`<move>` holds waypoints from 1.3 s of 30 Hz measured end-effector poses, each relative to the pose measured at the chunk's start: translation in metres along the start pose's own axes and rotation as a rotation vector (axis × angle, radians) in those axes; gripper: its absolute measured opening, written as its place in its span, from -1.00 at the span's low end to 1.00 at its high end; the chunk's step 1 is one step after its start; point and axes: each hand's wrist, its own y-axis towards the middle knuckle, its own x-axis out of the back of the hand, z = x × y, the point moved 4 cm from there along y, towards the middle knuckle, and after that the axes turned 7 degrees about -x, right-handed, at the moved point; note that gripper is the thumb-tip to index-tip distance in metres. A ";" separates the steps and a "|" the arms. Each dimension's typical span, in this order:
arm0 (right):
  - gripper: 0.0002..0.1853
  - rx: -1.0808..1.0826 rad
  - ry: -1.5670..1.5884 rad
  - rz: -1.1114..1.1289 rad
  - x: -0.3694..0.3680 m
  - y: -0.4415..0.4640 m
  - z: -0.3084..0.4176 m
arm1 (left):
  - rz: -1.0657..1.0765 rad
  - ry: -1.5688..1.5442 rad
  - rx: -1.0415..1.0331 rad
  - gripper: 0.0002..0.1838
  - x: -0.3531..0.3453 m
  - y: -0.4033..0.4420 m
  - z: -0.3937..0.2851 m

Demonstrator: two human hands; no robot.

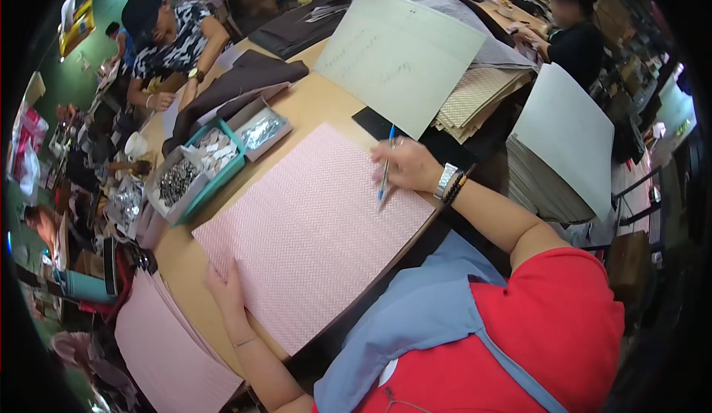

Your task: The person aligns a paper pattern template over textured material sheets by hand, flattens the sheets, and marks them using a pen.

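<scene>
A large pink sheet with a herringbone texture (308, 228) lies in front of me, over the near edge of the tan table. My left hand (225, 285) grips its lower left edge, with some fingers hidden at the sheet. At the sheet's upper right, my right hand (408, 163) is closed around a blue pen (384, 172), whose lower end points down at the pink surface. Just beyond that hand, a pale green board with handwritten marks (400, 57) rests partly on a stack of woven-textured tan sheets (478, 101).
Open boxes of small metal pieces (176, 183) and pale scraps (215, 152) stand at the left. More pink sheets (167, 346) hang over the table's lower left. A thick stack of white sheets (567, 139) is at my right. Two people (174, 38) (571, 35) work across the table.
</scene>
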 end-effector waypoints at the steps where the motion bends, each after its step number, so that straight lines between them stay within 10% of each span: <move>1: -0.65 0.082 -0.030 -0.139 0.015 0.008 -0.003 | -0.004 0.052 -0.027 -0.55 0.000 0.000 -0.003; 6: -0.41 -0.004 -0.441 -1.008 0.126 0.046 -0.063 | -0.013 0.108 -0.064 -0.53 0.000 0.000 0.004; 11: -0.30 -0.409 0.324 -1.404 0.165 0.047 -0.150 | 0.012 0.136 -0.021 -0.55 0.001 -0.001 0.001; 14: -0.36 -0.527 0.807 -1.137 0.157 0.057 -0.167 | 0.008 0.052 -0.026 -0.56 0.001 -0.001 0.006; 18: -0.63 -0.363 0.593 -0.942 0.161 0.075 -0.156 | 0.022 0.056 -0.054 -0.56 0.001 0.000 0.012; 25: -0.73 0.093 0.658 -1.130 0.205 0.108 -0.050 | -0.014 0.205 -0.043 -0.53 0.002 -0.001 0.010; 33: -0.72 -0.320 1.380 -0.952 0.111 0.165 -0.056 | -0.047 0.283 -0.051 -0.53 0.002 -0.002 0.005; 36: -0.49 -0.364 0.833 -0.530 0.051 0.155 -0.019 | -0.040 0.233 -0.051 -0.54 0.001 -0.003 0.003; 39: -0.40 0.023 -0.107 -0.593 0.018 0.122 -0.018 | -0.034 0.241 -0.021 -0.56 0.001 -0.004 -0.005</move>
